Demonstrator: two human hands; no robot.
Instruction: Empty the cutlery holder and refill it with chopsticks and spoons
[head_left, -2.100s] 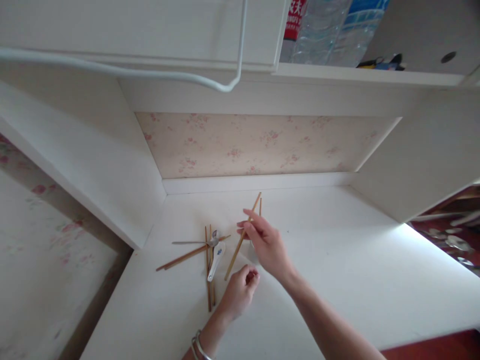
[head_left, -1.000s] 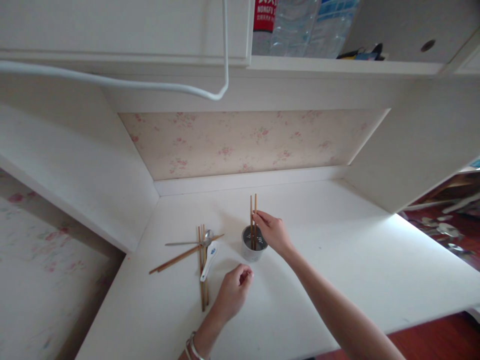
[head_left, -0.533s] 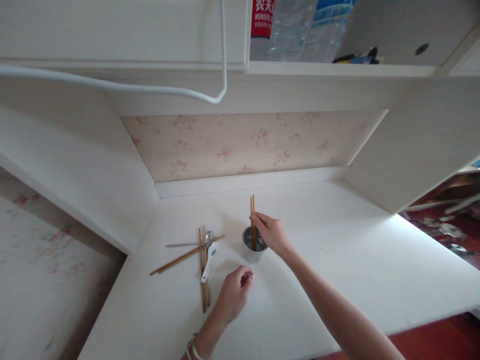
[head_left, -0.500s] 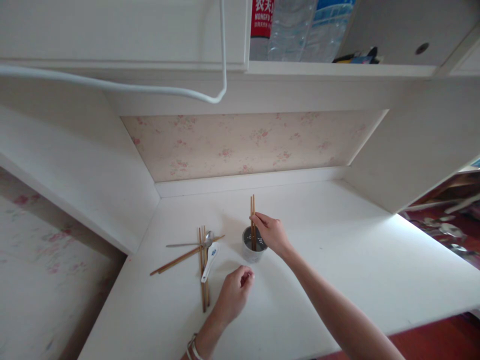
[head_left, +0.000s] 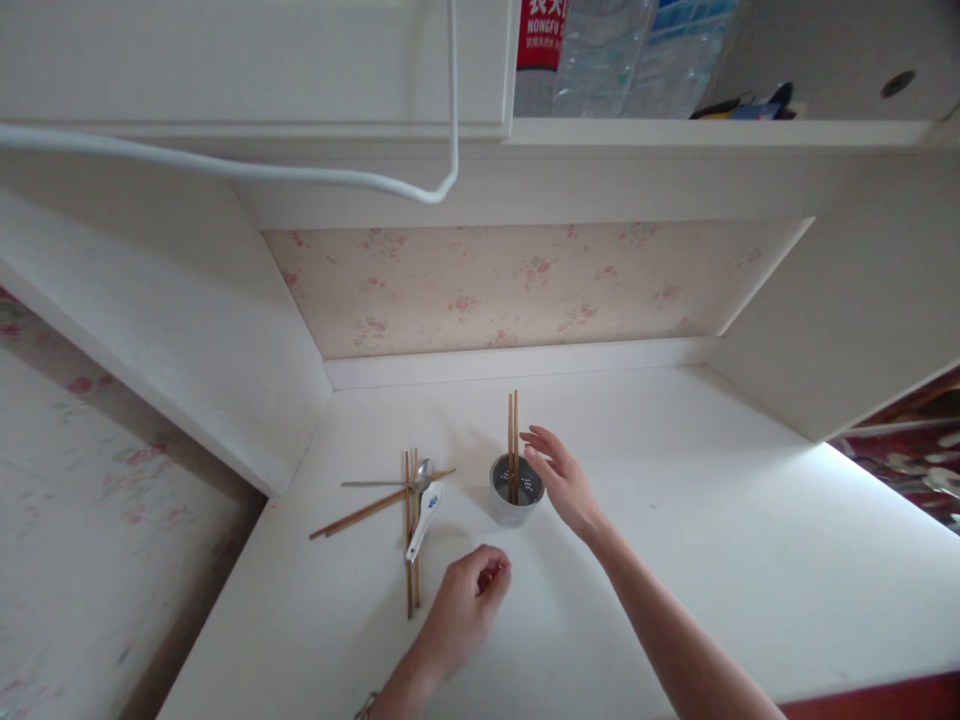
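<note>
Right grip (head_left: 559, 480): In the head view it hung just right of the cup (head_left: 511, 514), fingers spread and slightly bent, nothing visible in it; its fingertips were close to the upright pair (head_left: 516, 430), seemingly apart.
Left grip (head_left: 469, 605): Loosely curled on the near side of the cup, thumb close to the fingers; whether it held anything small could not be told.
Upright pair: Two chopsticks stood in the cup, nearly vertical, ends well above its rim.
Crossed pile: Left of the cup, four chopsticks (head_left: 358, 518) lay crossed, overlapped by a metal spoon (head_left: 425, 468) and a white spoon (head_left: 426, 518).
Tip risk: A brush against the tall ends might have swung the pair or toppled the cup, since they stood high.
Slide risk: Pulling a lower chopstick could have rolled the spoons, because they overlapped.
Tabletop (head_left: 652, 590): White, plain, stretching right.
Room: Flowered wallpaper (head_left: 570, 285) on the far side, bottles (head_left: 604, 60) on a shelf (head_left: 675, 131) above, red floor (head_left: 885, 702) near right.
</note>
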